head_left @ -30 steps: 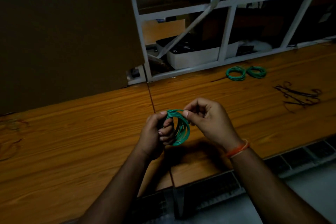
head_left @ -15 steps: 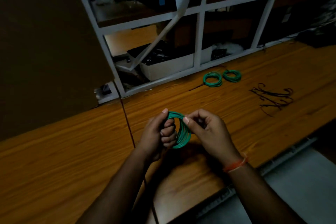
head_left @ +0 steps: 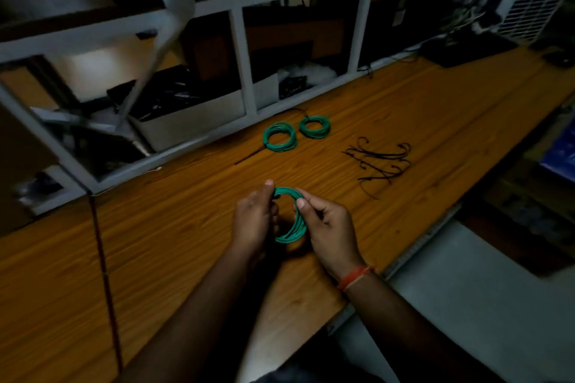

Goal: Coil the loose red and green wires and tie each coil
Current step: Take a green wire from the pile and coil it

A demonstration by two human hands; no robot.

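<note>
I count three round coils of green wire: one green wire coil [head_left: 291,218] I hold up over the long brown wooden table [head_left: 174,236], my left hand [head_left: 253,221] and right hand [head_left: 326,227] both pinching its rim, and two more green coils [head_left: 280,137] [head_left: 315,126] lying side by side near the white shelf frame [head_left: 239,50]. A small pile of thin black ties [head_left: 378,165] lies to their right, too tangled to count. The room is dark, and the shelf things are blurry.
</note>
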